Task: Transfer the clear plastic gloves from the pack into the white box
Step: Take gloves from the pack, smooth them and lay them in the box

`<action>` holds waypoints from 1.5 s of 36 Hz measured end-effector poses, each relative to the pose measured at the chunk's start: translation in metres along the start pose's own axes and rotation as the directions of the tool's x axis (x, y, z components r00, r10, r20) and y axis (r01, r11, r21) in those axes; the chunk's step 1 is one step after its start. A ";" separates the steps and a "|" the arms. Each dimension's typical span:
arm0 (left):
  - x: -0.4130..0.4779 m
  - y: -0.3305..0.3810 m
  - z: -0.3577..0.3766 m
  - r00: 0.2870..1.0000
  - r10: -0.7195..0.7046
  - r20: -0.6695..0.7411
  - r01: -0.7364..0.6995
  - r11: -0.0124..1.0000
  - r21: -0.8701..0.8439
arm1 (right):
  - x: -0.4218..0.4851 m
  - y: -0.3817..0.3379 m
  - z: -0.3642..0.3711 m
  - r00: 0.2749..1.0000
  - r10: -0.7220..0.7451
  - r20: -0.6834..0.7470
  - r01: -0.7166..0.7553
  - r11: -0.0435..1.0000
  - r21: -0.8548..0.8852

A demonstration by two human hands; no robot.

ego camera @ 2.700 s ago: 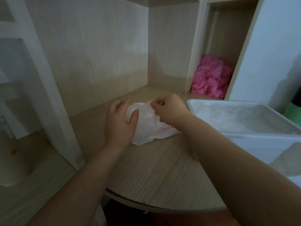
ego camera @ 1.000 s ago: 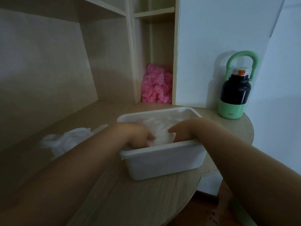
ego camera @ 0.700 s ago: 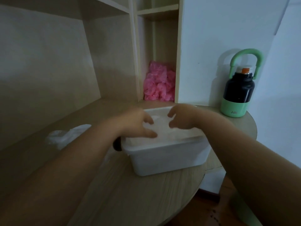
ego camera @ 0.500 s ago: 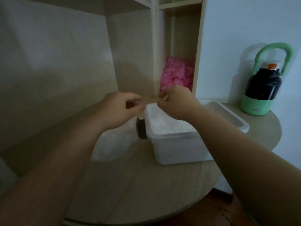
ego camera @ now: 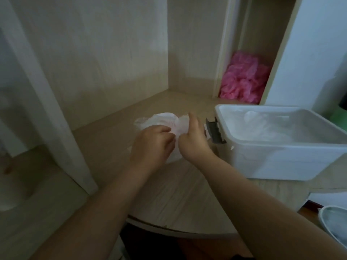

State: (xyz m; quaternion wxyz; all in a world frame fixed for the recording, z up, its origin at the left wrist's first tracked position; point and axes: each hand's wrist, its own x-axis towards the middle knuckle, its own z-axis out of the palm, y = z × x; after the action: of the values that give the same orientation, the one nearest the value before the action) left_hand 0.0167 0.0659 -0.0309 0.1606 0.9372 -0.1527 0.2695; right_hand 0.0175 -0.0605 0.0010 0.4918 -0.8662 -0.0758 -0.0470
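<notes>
In the head view, your left hand (ego camera: 152,145) and right hand (ego camera: 193,139) meet over the crumpled white pack (ego camera: 163,119), which lies on the wooden surface (ego camera: 178,194) just left of the white box (ego camera: 281,162). The fingers of both hands are curled into the pack's plastic, gripping it. Clear plastic gloves (ego camera: 262,126) lie piled inside the box, whose grey latch (ego camera: 215,132) faces the pack, and a pink bundle (ego camera: 244,77) sits in the shelf nook behind.
</notes>
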 end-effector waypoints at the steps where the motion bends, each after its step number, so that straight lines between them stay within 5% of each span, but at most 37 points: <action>1: 0.000 -0.002 0.000 0.998 -0.037 -0.050 0.036 0.999 -0.025 | 0.002 0.004 0.000 1.000 0.021 -0.008 -0.021 1.000 0.006; 7: 0.003 -0.013 -0.006 0.902 -0.385 -0.195 0.304 0.887 -0.348 | 0.007 0.014 -0.003 0.961 0.223 0.163 -0.259 0.931 0.256; 10: 0.001 -0.016 -0.006 0.886 -0.447 -0.122 0.360 0.830 -0.425 | 0.006 0.013 0.000 0.982 0.135 0.129 -0.164 0.956 0.245; 16: -0.003 -0.018 -0.007 0.917 -0.366 -0.159 0.289 0.883 -0.370 | 0.008 0.015 0.004 0.994 -0.096 -0.044 0.101 0.988 0.116; 24: 0.000 -0.019 -0.009 0.881 -0.366 -0.300 0.275 0.912 -0.305 | 0.011 -0.006 -0.008 0.989 -0.135 -0.057 0.131 0.989 -0.071; 30: 0.005 -0.015 -0.015 0.802 -0.549 -0.235 0.391 0.780 -0.488 | 0.009 -0.008 -0.010 0.984 -0.165 -0.068 0.162 0.986 -0.040; 36: -0.001 -0.008 -0.019 0.857 -0.457 -0.236 0.291 0.810 -0.509 | 0.011 -0.034 -0.017 0.965 -0.260 -0.001 0.260 0.965 0.014; 40: -0.002 0.001 -0.023 0.946 -0.245 -0.211 0.163 0.925 -0.344 | 0.017 -0.053 -0.030 0.973 -0.231 0.027 0.224 0.963 0.147; 43: 0.003 0.004 -0.021 0.938 -0.219 -0.269 0.150 0.956 -0.253 | 0.016 -0.063 -0.039 0.971 -0.232 0.060 0.217 0.957 0.192; 49: 0.010 0.013 -0.024 0.917 -0.171 -0.360 0.091 0.969 -0.228 | 0.019 -0.069 -0.071 0.987 -0.094 -0.134 0.135 0.931 0.339; 54: 0.024 0.025 -0.033 0.910 -0.157 -0.383 0.075 0.973 -0.220 | 0.017 -0.061 -0.108 0.978 -0.031 -0.208 0.091 0.955 0.282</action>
State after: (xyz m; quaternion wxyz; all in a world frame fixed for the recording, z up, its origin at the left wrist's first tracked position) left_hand 0.0117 0.0513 0.0139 0.2975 0.8493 -0.0868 0.4274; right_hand 0.0228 -0.1204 0.1106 0.6168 -0.7727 -0.0586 -0.1381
